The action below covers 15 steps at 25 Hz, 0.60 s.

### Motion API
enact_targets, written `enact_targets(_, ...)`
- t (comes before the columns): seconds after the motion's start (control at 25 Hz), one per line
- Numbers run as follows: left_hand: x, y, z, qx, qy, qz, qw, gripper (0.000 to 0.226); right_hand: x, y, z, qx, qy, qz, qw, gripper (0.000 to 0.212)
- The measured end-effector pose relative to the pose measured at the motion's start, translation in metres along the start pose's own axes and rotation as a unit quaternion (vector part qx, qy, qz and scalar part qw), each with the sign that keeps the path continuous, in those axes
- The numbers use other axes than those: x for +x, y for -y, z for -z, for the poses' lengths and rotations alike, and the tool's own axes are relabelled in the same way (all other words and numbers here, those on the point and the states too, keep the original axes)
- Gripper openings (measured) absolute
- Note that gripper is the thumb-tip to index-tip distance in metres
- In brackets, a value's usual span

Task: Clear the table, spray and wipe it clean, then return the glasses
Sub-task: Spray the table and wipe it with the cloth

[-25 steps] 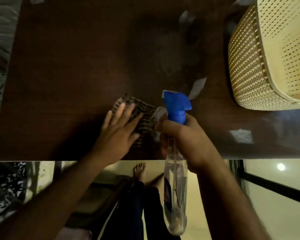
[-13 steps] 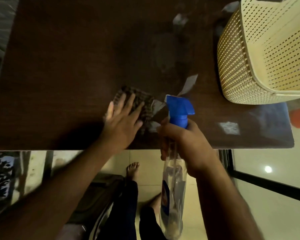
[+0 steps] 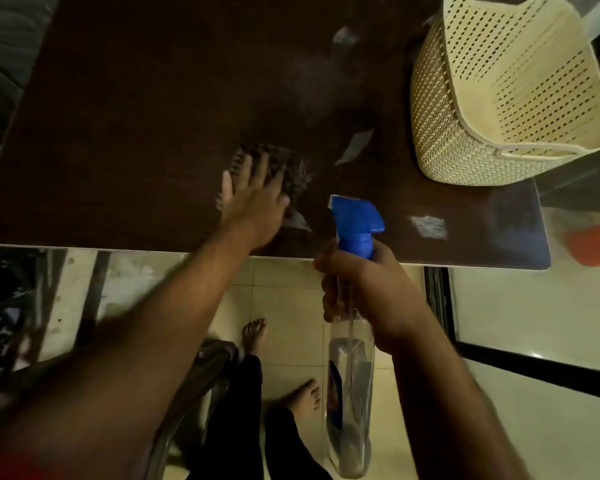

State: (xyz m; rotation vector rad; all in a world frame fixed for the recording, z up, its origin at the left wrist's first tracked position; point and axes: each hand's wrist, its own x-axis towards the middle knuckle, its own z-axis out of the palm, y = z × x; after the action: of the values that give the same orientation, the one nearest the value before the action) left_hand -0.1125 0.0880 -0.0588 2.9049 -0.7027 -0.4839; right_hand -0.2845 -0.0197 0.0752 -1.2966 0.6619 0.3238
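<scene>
On the dark table (image 3: 118, 116), flat left hand (image 3: 253, 206) presses checked cloth (image 3: 291, 168); right hand (image 3: 371, 292) grips clear bottle (image 3: 350, 393).

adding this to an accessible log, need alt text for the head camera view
Seen from above, a person's left hand presses a dark checked cloth flat on a dark brown wooden table, while the right hand holds a clear spray bottle with a blue trigger head at the near edge. A cream perforated plastic basket stands at the table's right end.

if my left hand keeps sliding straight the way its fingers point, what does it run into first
Probably nothing: the left hand presses the cloth and points across bare table. The basket sits off to the right.
</scene>
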Motion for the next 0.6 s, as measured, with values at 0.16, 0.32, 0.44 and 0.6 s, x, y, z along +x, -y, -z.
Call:
enact_targets(0.16,-0.053,0.043,-0.008,-0.009,-0.017,0.006,1.0,0.055,-0.01,-0.004,0.003,-0.012,-0.001,-0.01,1.0,0.017)
enact_targets(0.32,0.041,0.063,0.029,-0.028,0.001,0.151,0.988,0.056,-0.02,-0.013,0.013,-0.037,-0.005,-0.011,0.999,0.018)
enact_targets(0.44,0.027,0.017,0.02,-0.014,0.013,0.085,0.996,0.055,-0.024,-0.016,0.013,-0.037,-0.007,-0.008,0.999,0.017)
enact_targets(0.6,-0.083,-0.008,-0.023,0.022,0.003,-0.068,0.997,0.055,-0.023,-0.019,0.009,-0.011,0.0,-0.022,1.0,0.019)
